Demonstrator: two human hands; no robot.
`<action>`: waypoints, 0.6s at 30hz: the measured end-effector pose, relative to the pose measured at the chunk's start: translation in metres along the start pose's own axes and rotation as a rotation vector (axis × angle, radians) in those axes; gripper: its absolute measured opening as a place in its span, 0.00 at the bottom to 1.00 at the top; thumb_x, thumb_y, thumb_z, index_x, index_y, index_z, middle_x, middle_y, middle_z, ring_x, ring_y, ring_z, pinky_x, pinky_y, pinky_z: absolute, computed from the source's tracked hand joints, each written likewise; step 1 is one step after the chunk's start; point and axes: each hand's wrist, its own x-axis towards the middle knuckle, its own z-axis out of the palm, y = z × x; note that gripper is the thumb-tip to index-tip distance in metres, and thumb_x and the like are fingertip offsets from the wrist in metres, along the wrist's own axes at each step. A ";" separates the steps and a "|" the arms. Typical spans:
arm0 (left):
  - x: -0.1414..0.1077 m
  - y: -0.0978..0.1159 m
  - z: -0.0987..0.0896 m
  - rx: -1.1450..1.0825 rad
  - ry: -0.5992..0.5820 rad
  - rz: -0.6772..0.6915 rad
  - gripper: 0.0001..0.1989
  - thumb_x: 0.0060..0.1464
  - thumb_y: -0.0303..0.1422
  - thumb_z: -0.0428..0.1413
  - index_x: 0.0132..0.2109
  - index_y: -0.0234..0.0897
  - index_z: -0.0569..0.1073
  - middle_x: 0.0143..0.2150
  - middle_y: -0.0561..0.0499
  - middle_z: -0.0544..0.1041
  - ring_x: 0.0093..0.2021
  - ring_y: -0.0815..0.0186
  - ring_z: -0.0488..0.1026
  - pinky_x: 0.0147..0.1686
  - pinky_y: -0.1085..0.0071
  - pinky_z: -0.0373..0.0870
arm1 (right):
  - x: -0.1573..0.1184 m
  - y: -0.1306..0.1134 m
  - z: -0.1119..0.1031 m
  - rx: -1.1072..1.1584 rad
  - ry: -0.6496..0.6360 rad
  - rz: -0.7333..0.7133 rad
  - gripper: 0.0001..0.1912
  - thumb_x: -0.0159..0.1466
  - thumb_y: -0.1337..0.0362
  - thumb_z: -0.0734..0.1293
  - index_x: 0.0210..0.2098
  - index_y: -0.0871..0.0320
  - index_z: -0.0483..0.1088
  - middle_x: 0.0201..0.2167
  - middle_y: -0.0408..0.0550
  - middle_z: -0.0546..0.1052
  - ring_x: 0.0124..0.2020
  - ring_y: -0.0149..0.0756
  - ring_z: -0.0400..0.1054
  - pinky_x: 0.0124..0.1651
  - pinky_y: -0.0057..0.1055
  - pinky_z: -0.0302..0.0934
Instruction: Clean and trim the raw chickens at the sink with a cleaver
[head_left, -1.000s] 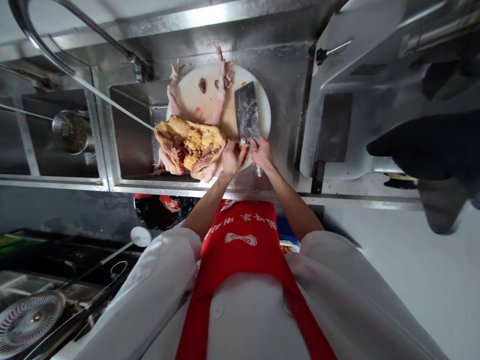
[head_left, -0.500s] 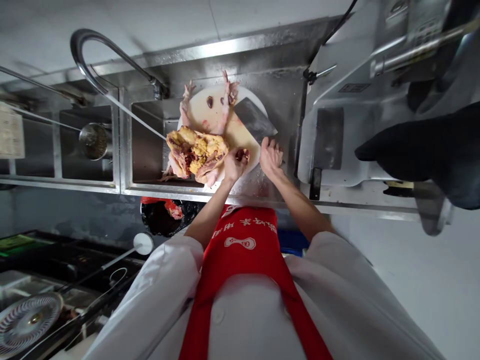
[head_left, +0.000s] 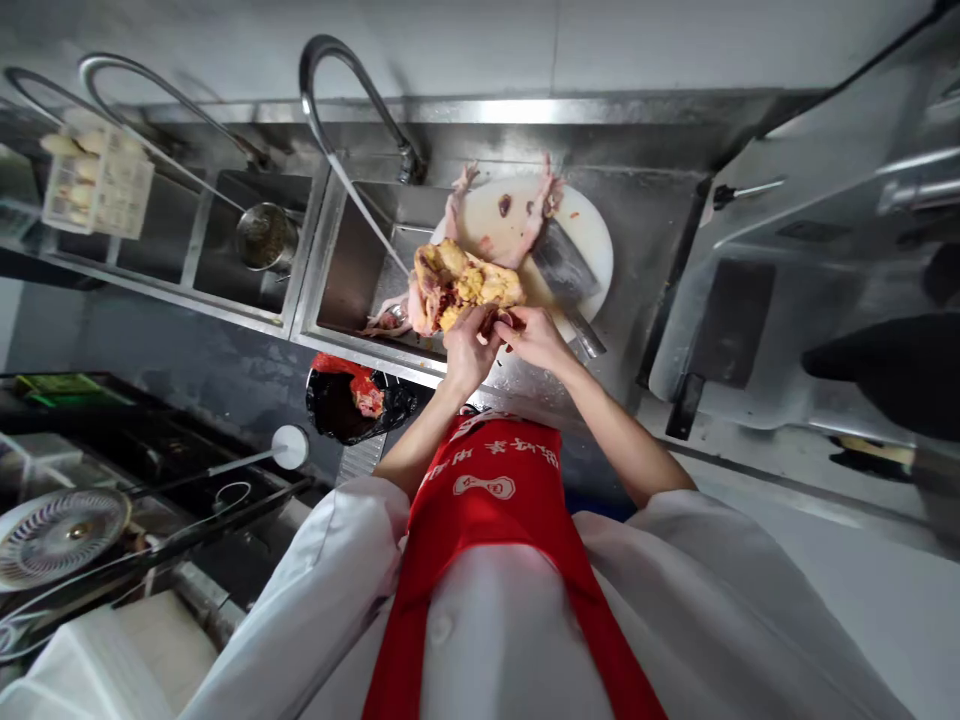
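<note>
Both my left hand [head_left: 468,355] and my right hand [head_left: 537,340] have their fingers closed on a dark red gizzard [head_left: 501,320], partly covered by the fingers. They meet just at the near edge of an opened chicken [head_left: 450,275] with yellow fat showing inside. The bird lies partly on a round white cutting board [head_left: 596,225] and partly over the sink, its feet pointing to the wall. A cleaver [head_left: 564,262] rests flat on the board, its handle past the near right edge, apart from my right hand. A small dark organ [head_left: 505,204] sits at the board's far side.
A tall faucet [head_left: 360,70] arches over the sinks, with a metal strainer or pot [head_left: 264,238] further left. Below the counter stands a bin with a black bag [head_left: 330,405]. To the right, another cleaver [head_left: 731,320] lies on a white surface.
My right hand has left the area by the cleaver's handle and come to the gizzard beside my left hand. The camera view has shifted and turned, bringing more of the left side in.
</note>
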 end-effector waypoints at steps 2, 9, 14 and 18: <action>-0.004 -0.014 -0.023 -0.066 0.007 -0.070 0.15 0.55 0.28 0.61 0.50 0.33 0.81 0.42 0.45 0.82 0.41 0.62 0.79 0.45 0.68 0.77 | 0.010 -0.008 0.025 -0.023 -0.047 -0.031 0.16 0.62 0.54 0.70 0.25 0.56 0.66 0.22 0.43 0.68 0.27 0.33 0.63 0.32 0.29 0.58; -0.039 -0.097 -0.120 -0.225 0.131 -0.383 0.18 0.48 0.23 0.58 0.47 0.29 0.82 0.36 0.46 0.83 0.35 0.63 0.79 0.38 0.71 0.76 | 0.050 -0.025 0.162 -0.226 -0.185 -0.064 0.10 0.56 0.69 0.68 0.22 0.56 0.62 0.19 0.37 0.63 0.24 0.28 0.54 0.29 0.29 0.47; -0.078 -0.178 -0.206 -0.377 0.237 -0.482 0.15 0.46 0.24 0.62 0.44 0.31 0.83 0.37 0.47 0.83 0.35 0.64 0.79 0.39 0.71 0.75 | 0.076 -0.019 0.289 -0.061 -0.346 0.032 0.09 0.55 0.63 0.72 0.24 0.58 0.69 0.20 0.38 0.67 0.24 0.28 0.59 0.28 0.27 0.51; -0.112 -0.252 -0.284 -0.745 0.264 -0.587 0.17 0.41 0.29 0.69 0.42 0.32 0.82 0.34 0.50 0.83 0.33 0.66 0.78 0.38 0.71 0.75 | 0.088 -0.017 0.387 0.209 -0.491 0.170 0.19 0.52 0.51 0.77 0.30 0.58 0.72 0.23 0.40 0.71 0.23 0.29 0.63 0.26 0.27 0.57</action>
